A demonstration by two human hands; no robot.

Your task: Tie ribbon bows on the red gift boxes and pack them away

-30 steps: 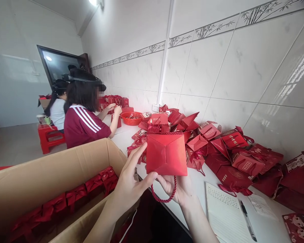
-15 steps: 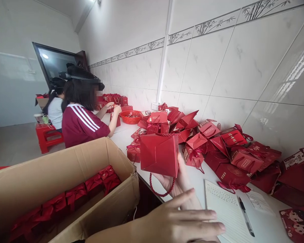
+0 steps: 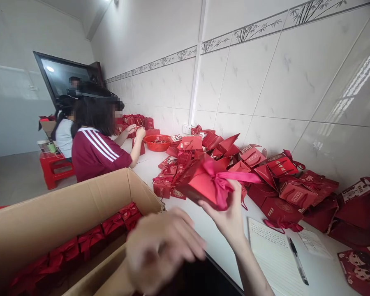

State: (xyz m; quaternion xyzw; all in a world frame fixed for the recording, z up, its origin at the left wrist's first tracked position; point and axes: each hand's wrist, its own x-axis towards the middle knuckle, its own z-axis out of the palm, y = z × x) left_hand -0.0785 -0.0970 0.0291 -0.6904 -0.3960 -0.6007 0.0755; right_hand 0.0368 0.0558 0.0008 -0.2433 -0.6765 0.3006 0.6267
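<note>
My right hand (image 3: 226, 218) is closed around a red gift box (image 3: 197, 181), held tilted above the white table with its bright satin bow (image 3: 218, 181) facing me. My left hand (image 3: 165, 248) is in the air by the near edge of the cardboard carton (image 3: 89, 197), lower and to the left of the gift box. Motion smears its fingers, so how they are set does not show. Several red boxes with ribbon bows (image 3: 91, 238) stand in a row inside the carton.
Red gift boxes (image 3: 277, 193) lie heaped along the tiled wall. A notebook (image 3: 268, 242) and a pen (image 3: 297, 261) lie at the right. Beyond the carton sits a co-worker in a maroon shirt (image 3: 98, 152), near a red basket (image 3: 157, 143) of small items.
The gift box has turned in my right hand: its plain red face was toward me, now the bow shows. My left hand has moved left, away from my right arm, and up.
</note>
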